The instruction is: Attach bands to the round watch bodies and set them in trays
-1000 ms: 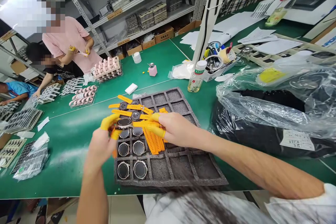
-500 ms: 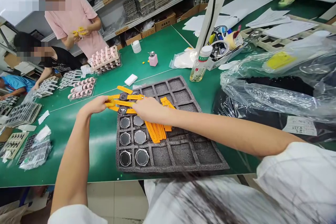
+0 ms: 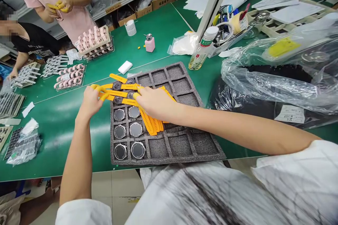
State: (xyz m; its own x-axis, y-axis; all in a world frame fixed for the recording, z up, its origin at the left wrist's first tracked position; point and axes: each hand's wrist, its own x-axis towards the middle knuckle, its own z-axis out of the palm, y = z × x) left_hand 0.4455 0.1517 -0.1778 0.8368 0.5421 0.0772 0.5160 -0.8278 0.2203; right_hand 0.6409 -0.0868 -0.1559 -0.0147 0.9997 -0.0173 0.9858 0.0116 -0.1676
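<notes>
A dark grey foam tray [image 3: 169, 163] lies on the green bench. Round watches [image 3: 136, 129] sit in its left compartments, and several at the back have orange straps stretched out to both sides. At the left ends of these straps, my left hand [image 3: 92, 100], with yellow fingertip covers, is closed on an orange watch strap [image 3: 113, 93]. Over the tray, my right hand [image 3: 155, 102] pinches around the right strap ends, also with yellow fingertip covers. Its palm and wrist partly hide a pile of loose orange straps [image 3: 150, 123].
A drink bottle [image 3: 202, 51] and a pink pump bottle [image 3: 150, 43] stand beyond the tray. Plastic-wrapped black goods [image 3: 264, 91] lie to the right. Pink watches [image 3: 70, 76] fill trays at the left. A person in pink [image 3: 59, 5] stands across the bench.
The view has shifted, so the tray appears further left and higher. My left hand has moved slightly along the straps, its fingers more spread. My right hand stays near the strap ends.
</notes>
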